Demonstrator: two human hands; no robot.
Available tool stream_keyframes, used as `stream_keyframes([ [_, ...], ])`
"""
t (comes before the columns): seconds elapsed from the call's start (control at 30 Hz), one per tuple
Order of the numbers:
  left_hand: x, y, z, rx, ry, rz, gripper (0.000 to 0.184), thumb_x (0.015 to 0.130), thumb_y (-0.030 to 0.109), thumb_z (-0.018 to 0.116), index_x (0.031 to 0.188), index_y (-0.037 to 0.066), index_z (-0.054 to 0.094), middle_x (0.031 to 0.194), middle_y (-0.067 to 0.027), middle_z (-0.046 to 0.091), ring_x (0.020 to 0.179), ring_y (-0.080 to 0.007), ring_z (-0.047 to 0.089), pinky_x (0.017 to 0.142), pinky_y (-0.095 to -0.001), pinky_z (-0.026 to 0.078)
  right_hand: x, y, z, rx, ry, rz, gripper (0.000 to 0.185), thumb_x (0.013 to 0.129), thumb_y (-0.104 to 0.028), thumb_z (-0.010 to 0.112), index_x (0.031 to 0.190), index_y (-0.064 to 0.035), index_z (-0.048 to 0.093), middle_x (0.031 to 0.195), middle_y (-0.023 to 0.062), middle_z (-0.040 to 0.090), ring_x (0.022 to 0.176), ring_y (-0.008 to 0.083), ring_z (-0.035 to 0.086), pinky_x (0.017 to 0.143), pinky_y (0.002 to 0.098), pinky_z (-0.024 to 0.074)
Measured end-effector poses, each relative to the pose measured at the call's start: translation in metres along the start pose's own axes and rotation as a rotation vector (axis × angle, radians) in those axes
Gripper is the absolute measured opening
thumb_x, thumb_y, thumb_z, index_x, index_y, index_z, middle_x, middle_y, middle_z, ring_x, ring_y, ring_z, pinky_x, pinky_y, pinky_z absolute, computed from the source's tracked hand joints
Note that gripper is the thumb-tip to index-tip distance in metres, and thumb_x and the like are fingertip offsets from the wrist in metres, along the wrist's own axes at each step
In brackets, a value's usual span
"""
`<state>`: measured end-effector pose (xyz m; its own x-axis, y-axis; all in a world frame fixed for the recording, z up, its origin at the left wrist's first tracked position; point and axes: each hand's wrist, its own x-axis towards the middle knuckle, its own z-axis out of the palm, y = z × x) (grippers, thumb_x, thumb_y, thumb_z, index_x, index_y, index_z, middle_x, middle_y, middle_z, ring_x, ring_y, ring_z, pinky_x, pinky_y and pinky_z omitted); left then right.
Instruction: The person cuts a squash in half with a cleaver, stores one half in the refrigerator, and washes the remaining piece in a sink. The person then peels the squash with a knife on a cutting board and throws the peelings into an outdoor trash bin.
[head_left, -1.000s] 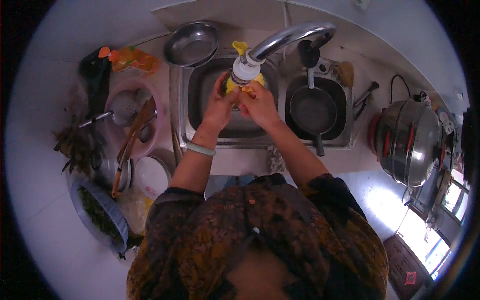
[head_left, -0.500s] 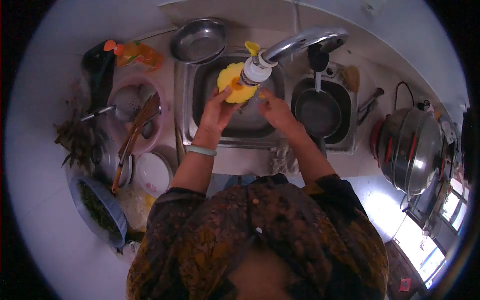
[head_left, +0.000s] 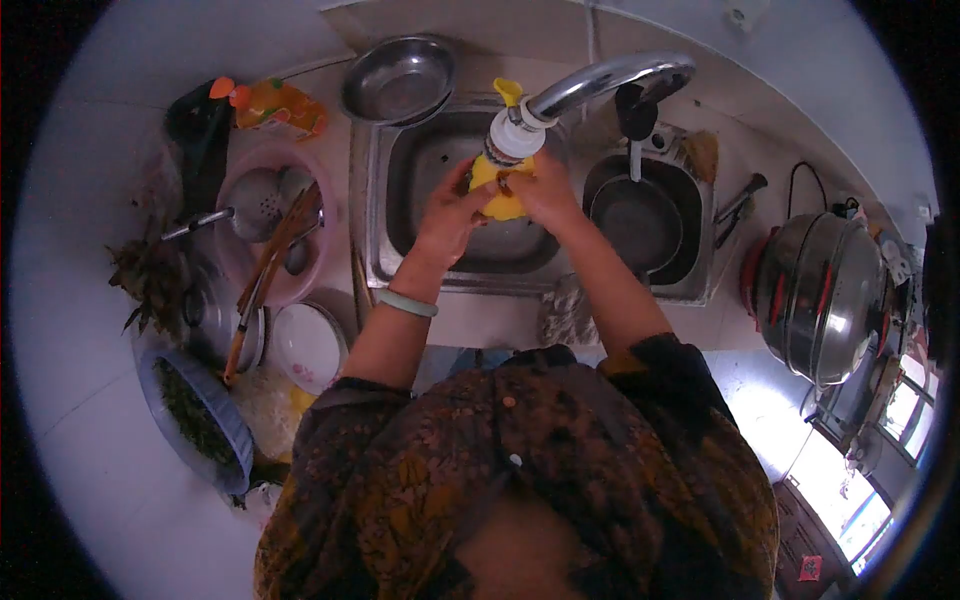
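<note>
Head view: nearest, a dark shirt is seen, loosely draped and mottled in brown and ochre, with a smooth, pale green bangle worn on the left wrist. Beyond it, a yellow piece with a curved edge and a darker spot near its middle is held over the left sink basin, just below the white ribbed nozzle of the faucet. Its left side is gripped narrowly between thumb and fingers of the left hand; the right hand is brought against its right side, but whether anything is pinched there cannot be told, as the fingertips are partly hidden. A cleaning or picking-over of the piece by hand seems to be in progress; a steady left hold and light right fingertips would be called for, since a wet surface could slip. To the right, a round, dark pan is set in the second basin; to the left, plates and a pink plastic tub with long wooden sticks are placed. Farther off, the faucet is arched in polished chrome, and a shallow, shiny steel bowl is rested by the basin's far corner.
</note>
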<state>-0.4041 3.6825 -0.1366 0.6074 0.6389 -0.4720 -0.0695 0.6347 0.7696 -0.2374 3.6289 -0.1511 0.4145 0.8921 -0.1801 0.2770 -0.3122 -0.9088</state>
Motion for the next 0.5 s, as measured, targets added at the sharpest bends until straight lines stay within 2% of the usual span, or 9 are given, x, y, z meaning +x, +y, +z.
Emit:
stream_keyframes([
  [0.07,-0.002,0.001,0.001,-0.024,-0.013,-0.015,0.058,0.091,0.021,0.067,0.140,0.005,0.040,0.125,-0.0078,0.060,0.111,-0.0186,0.060,0.087,-0.0329,0.050,-0.002,0.000,0.001,-0.111,0.037,-0.006,0.051,0.076,-0.016,0.065,0.123,-0.0001,0.052,0.110,0.0215,0.065,0.103,0.0304,0.065,0.090,0.0383,0.0493],
  [0.17,-0.004,0.006,0.001,-0.008,0.043,-0.068,0.056,0.091,0.023,0.068,0.138,0.006,0.044,0.123,-0.0073,0.061,0.110,-0.0174,0.061,0.085,-0.0322,0.051,-0.005,-0.003,-0.006,-0.144,-0.048,0.059,0.050,0.076,-0.021,0.066,0.119,0.0007,0.054,0.104,0.0230,0.066,0.099,0.0339,0.066,0.086,0.0395,0.0506],
  [0.2,-0.005,0.006,0.000,0.006,0.072,-0.098,0.055,0.091,0.024,0.068,0.138,0.006,0.045,0.123,-0.0071,0.061,0.109,-0.0170,0.061,0.085,-0.0322,0.051,-0.007,-0.003,-0.007,-0.167,-0.051,0.030,0.052,0.076,-0.024,0.066,0.119,0.0030,0.053,0.102,0.0243,0.067,0.098,0.0365,0.066,0.086,0.0415,0.0511],
  [0.27,-0.003,0.005,-0.006,0.020,-0.001,-0.087,0.055,0.090,0.026,0.069,0.136,0.005,0.047,0.123,-0.0072,0.061,0.109,-0.0176,0.061,0.085,-0.0333,0.052,-0.006,-0.003,-0.009,-0.212,-0.058,-0.037,0.058,0.076,-0.030,0.067,0.117,0.0077,0.053,0.099,0.0270,0.067,0.095,0.0415,0.066,0.086,0.0454,0.0521],
  [0.37,0.000,0.003,-0.011,0.027,-0.068,-0.073,0.053,0.091,0.027,0.068,0.135,0.005,0.048,0.122,-0.0072,0.061,0.110,-0.0183,0.062,0.086,-0.0347,0.053,-0.007,0.005,-0.007,-0.174,-0.050,-0.039,0.058,0.075,-0.035,0.069,0.112,0.0081,0.057,0.098,0.0278,0.067,0.095,0.0410,0.066,0.085,0.0451,0.0527],
  [0.5,-0.001,0.008,-0.009,-0.003,-0.110,-0.089,0.049,0.092,0.026,0.065,0.133,0.004,0.049,0.123,-0.0071,0.061,0.110,-0.0189,0.061,0.090,-0.0352,0.052,-0.014,0.000,-0.007,-0.297,-0.050,0.042,0.063,0.073,-0.044,0.069,0.110,0.0058,0.059,0.100,0.0270,0.067,0.096,0.0403,0.066,0.086,0.0453,0.0520],
])
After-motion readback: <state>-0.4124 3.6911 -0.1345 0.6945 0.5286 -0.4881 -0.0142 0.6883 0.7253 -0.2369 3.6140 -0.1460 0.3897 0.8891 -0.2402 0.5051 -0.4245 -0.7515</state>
